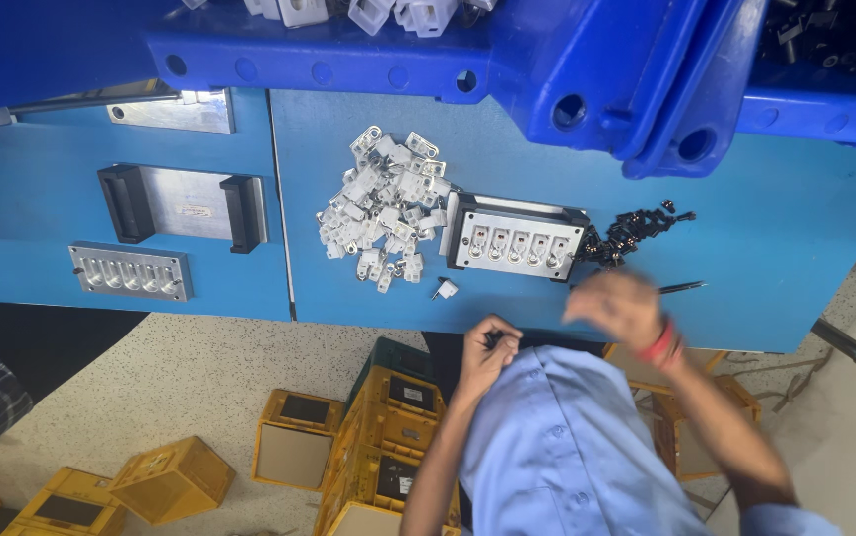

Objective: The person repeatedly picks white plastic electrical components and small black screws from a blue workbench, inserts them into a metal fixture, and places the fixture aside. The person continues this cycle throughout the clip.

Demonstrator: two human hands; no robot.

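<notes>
Nearest you, your left hand [488, 349] was clenched into a fist against your blue shirt [567, 447], below the fixture [517, 243]; whether it enclosed anything could not be told. Your right hand [624, 306], with a red band at the wrist, was blurred just below the fixture's right corner, so its grip could not be read. A pen [681, 288] lay right of that hand, and one loose white part [445, 289] lay below the fixture's left end. The fixture itself, a metal block with a row of five pockets, sat on the blue table [795, 228], apart from both hands. A pile of white parts [383, 208] touched its left side; small black parts [631, 230] were heaped at its right. Above the fixture stood blue bins [587, 69]. For clean work, you would have done best to steady the right hand and pick from the heap on its own side.
</notes>
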